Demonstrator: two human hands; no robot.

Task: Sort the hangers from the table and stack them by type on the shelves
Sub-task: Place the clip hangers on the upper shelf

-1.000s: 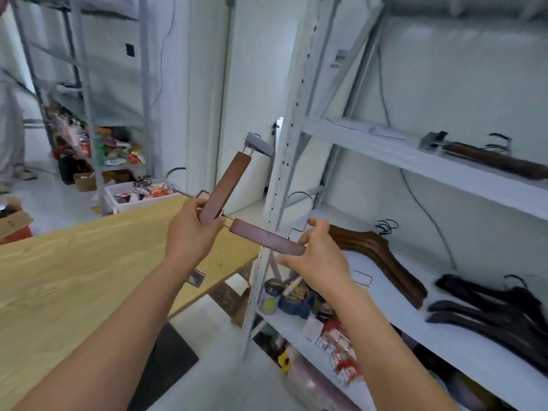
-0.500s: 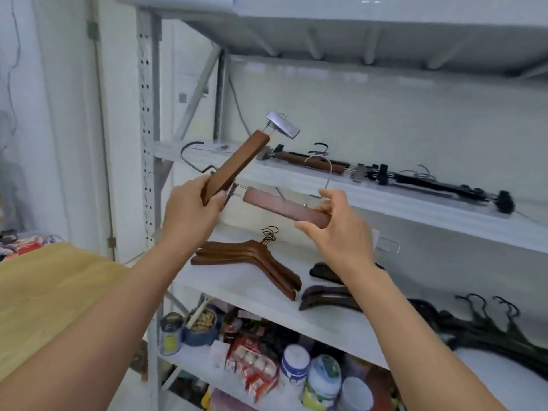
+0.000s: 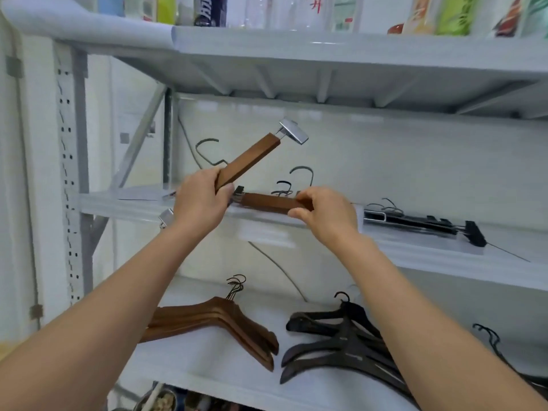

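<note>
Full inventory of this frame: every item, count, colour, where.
tilted clip hanger: 1, brown wood with silver clips, raised in front of the middle shelf
level clip hanger: 1, brown wood, at the middle shelf's front edge
black clip hangers: pile, count unclear, black, middle shelf, right
brown coat hangers: stack of about three, brown, lower shelf, left
black coat hangers: stack, count unclear, black, lower shelf, centre-right
packets: several, mixed colours, top shelf
shelving unit: 1, pale grey
left hand: 1, grips the tilted clip hanger's bar
right hand: 1, pinches the level clip hanger's end
</note>
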